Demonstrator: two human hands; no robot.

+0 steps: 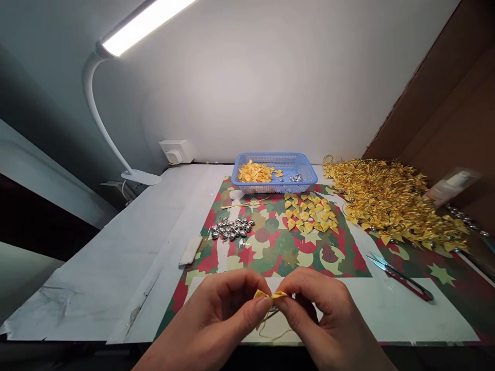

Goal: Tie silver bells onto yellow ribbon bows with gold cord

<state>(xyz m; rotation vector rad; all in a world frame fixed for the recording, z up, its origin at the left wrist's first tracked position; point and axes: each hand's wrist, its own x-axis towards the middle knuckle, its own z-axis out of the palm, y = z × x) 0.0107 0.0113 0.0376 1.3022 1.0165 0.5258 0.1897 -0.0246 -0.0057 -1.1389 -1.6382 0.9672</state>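
Left hand (232, 309) pinches one side of a small yellow bow (280, 294), thumb against forefinger; right hand (323, 309) pinches the other. I judge the two-sided hold keeps so slight a thing steady. Bow sits over the white sheet (386, 309), thin cord (266, 335) hanging beneath; fingers hide its middle from me. Ahead on the patterned sheet (270, 257): silver beads (232, 229) bunched left, loose yellow bows (311, 212) in rough rows right, presumably spread for easy picking. Snips (402, 278) lie right, near enough to reach, I'd say. Behind, blue basket (235, 181), probably to stop small pieces scattering. Gold heap (386, 201) far right. Lamp (150, 26) overhead left, likely angled for the hands.
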